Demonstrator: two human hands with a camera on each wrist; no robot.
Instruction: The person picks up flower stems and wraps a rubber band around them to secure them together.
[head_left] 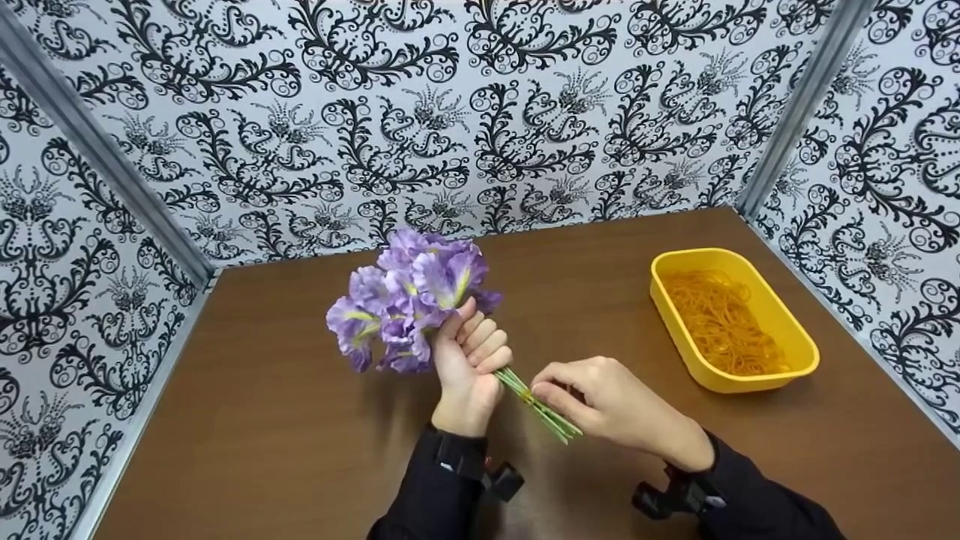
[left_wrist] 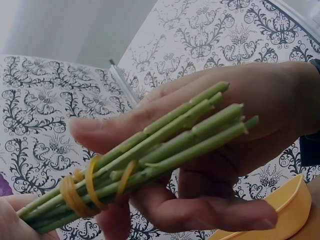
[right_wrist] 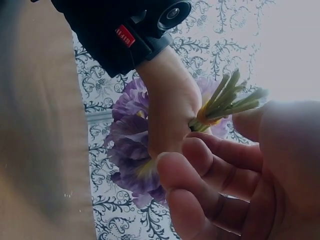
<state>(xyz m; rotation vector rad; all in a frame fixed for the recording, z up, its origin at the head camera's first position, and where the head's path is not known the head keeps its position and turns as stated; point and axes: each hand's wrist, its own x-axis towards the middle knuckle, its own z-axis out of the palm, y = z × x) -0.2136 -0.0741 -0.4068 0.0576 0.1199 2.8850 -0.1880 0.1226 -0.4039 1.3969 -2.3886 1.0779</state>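
A bunch of purple flowers (head_left: 409, 292) with yellow-streaked petals is gripped by my left hand (head_left: 469, 367), its fingers curled round the stems just below the blooms. Green stems (left_wrist: 170, 145) stick out past that hand, their cut ends toward the right. A yellow rubber band (left_wrist: 75, 197) lies wound round them in several turns, one loop sitting looser nearer the ends. Beside the band is my right hand (head_left: 611, 397), fingers loosely bent around the stems. In the right wrist view, a gap shows between its thumb (right_wrist: 247, 125) and the other fingertips.
A yellow plastic tub (head_left: 806, 360) holding a heap of rubber bands (head_left: 724, 322) stands on the right of the brown table (head_left: 285, 420). Black-and-white patterned panels (head_left: 375, 142) enclose the back and sides. Both wrists carry black cameras (head_left: 504, 480).
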